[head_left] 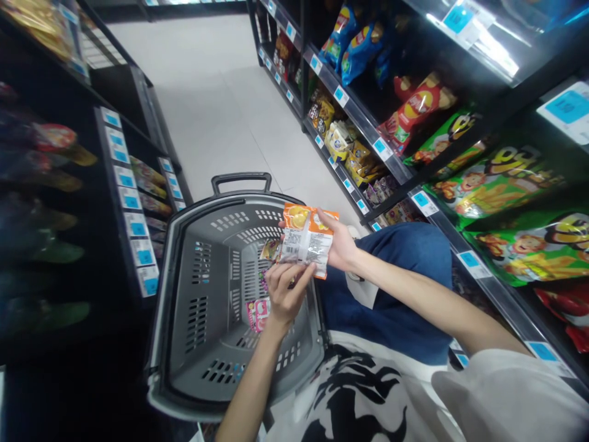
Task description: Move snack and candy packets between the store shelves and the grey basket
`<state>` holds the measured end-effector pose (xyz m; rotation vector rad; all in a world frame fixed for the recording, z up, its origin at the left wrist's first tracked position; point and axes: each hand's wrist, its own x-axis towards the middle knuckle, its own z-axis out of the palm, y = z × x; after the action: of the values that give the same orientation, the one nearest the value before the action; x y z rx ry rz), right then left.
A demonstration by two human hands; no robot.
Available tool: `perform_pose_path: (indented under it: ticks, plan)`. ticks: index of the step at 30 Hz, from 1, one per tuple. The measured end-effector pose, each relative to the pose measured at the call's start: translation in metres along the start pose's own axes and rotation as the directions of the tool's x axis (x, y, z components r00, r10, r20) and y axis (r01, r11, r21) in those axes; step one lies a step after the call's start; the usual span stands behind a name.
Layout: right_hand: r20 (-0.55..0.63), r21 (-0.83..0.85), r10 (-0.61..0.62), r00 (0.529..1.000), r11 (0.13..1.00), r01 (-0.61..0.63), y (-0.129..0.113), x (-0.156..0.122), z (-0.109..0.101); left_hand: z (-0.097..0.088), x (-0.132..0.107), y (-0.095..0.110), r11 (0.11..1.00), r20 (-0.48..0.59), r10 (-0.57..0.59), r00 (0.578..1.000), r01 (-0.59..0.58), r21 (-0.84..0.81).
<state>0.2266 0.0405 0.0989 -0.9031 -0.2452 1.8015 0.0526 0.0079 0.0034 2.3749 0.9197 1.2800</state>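
Note:
My right hand (343, 244) is closed on an orange and white snack packet (301, 236), thumb lying over its top and the palm under its right side. The printed back with a barcode faces up, and a pale strip runs across it. At the packet's near edge, my left hand (286, 293) has its fingers bent and pressed against it. Both hands are above the right side of a grey shopping basket (197, 344). Inside the basket lie a pink packet (258, 314) and a small brownish packet (270, 249), partly hidden by my left hand.
Shelves with green snack bags (501, 184), red chip bags (414, 113) and blue chip bags (361, 52) line the right. A dark shelf with price tags (133, 227) stands on the left. Pale floor (207, 110) runs between them. My knee (400, 264) is beside the basket.

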Motion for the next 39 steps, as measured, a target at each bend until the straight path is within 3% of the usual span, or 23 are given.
perform_pose_path:
  ticks: [3, 5, 6, 8, 10, 12, 15, 17, 19, 21, 22, 24, 26, 27, 30, 33, 36, 39]
  plan:
    - [0.113, -0.076, -0.021, 0.993, 0.997, 0.029, -0.001, -0.003, -0.004, 0.0, 0.004, 0.004, 0.986, -0.148, -0.103, 0.984, 0.082, -0.143]
    - [0.166, -0.154, -0.087, 0.982, 0.982, 0.113, -0.004, -0.005, -0.005, -0.001, 0.007, 0.007, 0.954, -0.246, -0.232, 0.941, 0.172, -0.244]
    - [0.184, -0.198, -0.128, 0.975, 0.966, 0.165, -0.005, -0.006, -0.005, -0.001, 0.009, 0.009, 0.926, -0.287, -0.324, 0.901, 0.24, -0.291]
    - [0.195, -0.307, -0.2, 0.96, 0.917, 0.253, -0.007, -0.007, -0.005, -0.002, 0.012, 0.01, 0.819, -0.309, -0.542, 0.781, 0.409, -0.403]
    - [0.179, -0.457, -0.225, 0.958, 0.843, 0.283, -0.008, -0.006, -0.006, -0.002, 0.016, 0.01, 0.632, -0.197, -0.732, 0.652, 0.542, -0.555]
    - [0.133, -0.611, -0.186, 0.973, 0.758, 0.229, -0.007, -0.006, -0.006, 0.0, 0.02, 0.01, 0.41, -0.003, -0.82, 0.572, 0.583, -0.702]
    - [0.072, -0.747, -0.059, 0.996, 0.658, 0.092, -0.015, -0.013, -0.003, 0.002, 0.025, 0.009, 0.158, 0.212, -0.825, 0.524, 0.574, -0.804]
    - [0.105, -0.793, -0.043, 0.994, 0.599, 0.109, -0.035, -0.026, 0.001, 0.002, 0.024, 0.01, 0.12, 0.297, -0.79, 0.536, 0.611, -0.782]
    - [0.137, -0.814, -0.157, 0.978, 0.545, 0.201, -0.065, -0.046, 0.001, 0.001, 0.021, 0.012, 0.175, 0.382, -0.711, 0.59, 0.675, -0.717]
    - [0.062, -0.811, -0.405, 0.912, 0.513, 0.283, -0.099, -0.069, -0.008, -0.001, 0.017, 0.017, 0.261, 0.486, -0.592, 0.643, 0.724, -0.639]
    - [-0.015, -0.807, -0.548, 0.836, 0.5, 0.314, -0.114, -0.08, -0.019, -0.002, 0.015, 0.019, 0.305, 0.531, -0.534, 0.658, 0.735, -0.605]
    - [-0.132, -0.822, -0.768, 0.627, 0.438, 0.363, -0.133, -0.099, -0.055, -0.003, 0.011, 0.025, 0.409, 0.595, -0.429, 0.68, 0.733, -0.543]
    - [-0.118, -0.888, -0.877, 0.466, 0.303, 0.346, -0.133, -0.11, -0.107, -0.003, 0.009, 0.03, 0.547, 0.627, -0.32, 0.71, 0.679, -0.49]
    - [-0.101, -0.922, -0.893, 0.439, 0.25, 0.295, -0.126, -0.114, -0.137, -0.002, 0.007, 0.032, 0.616, 0.639, -0.255, 0.726, 0.631, -0.472]
    - [-0.172, -0.971, -0.874, 0.454, 0.227, 0.07, -0.088, -0.117, -0.222, 0.003, 0.002, 0.034, 0.785, 0.669, -0.027, 0.742, 0.43, -0.445]
    - [-0.354, -0.929, -0.84, 0.412, 0.366, -0.052, -0.056, -0.106, -0.289, 0.009, -0.006, 0.034, 0.903, 0.711, 0.129, 0.691, 0.215, -0.373]
    - [-0.576, -0.814, -0.764, 0.291, 0.568, -0.119, -0.047, -0.08, -0.331, 0.012, -0.015, 0.033, 0.955, 0.741, 0.188, 0.645, 0.058, -0.292]
    - [-0.695, -0.707, -0.694, 0.188, 0.613, -0.351, -0.056, -0.052, -0.356, 0.013, -0.019, 0.03, 0.964, 0.767, 0.212, 0.605, 0.001, -0.267]
